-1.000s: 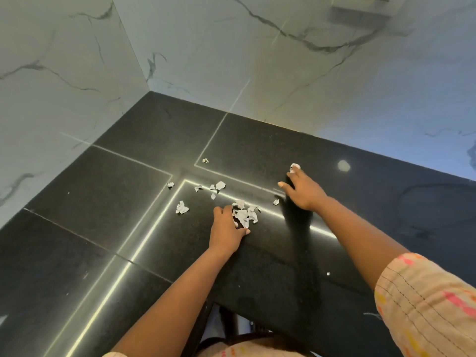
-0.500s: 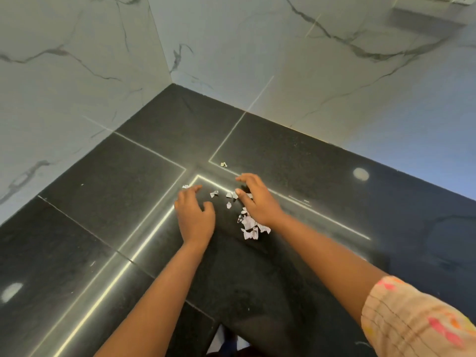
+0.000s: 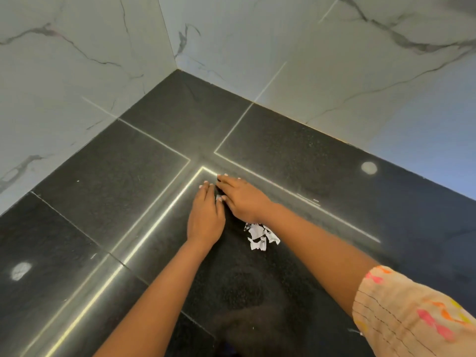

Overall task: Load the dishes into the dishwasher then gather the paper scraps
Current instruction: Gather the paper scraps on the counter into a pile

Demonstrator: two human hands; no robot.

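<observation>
Black speckled counter [image 3: 144,191], glossy, with thin bright lines crossing near centre. Marble walls meet it at 12 o'clock. White paper scraps [image 3: 261,234] in a small pile just right of centre. Left hand [image 3: 206,217] and right hand [image 3: 240,198] lie flat on it at centre, side by side, touching. Round light glares at 3 and 8 o'clock.

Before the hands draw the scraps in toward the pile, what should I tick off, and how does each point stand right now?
1. Left hand flat on the black counter, fingers straight: ok.
2. Right hand flat beside it, fingertips meeting: ok.
3. Pile of paper scraps lies clear, near the right wrist: ok.
4. Scraps trapped under the palms: cannot tell, one white bit shows between the hands.
5. No stray scraps visible elsewhere on the counter: ok.
</observation>
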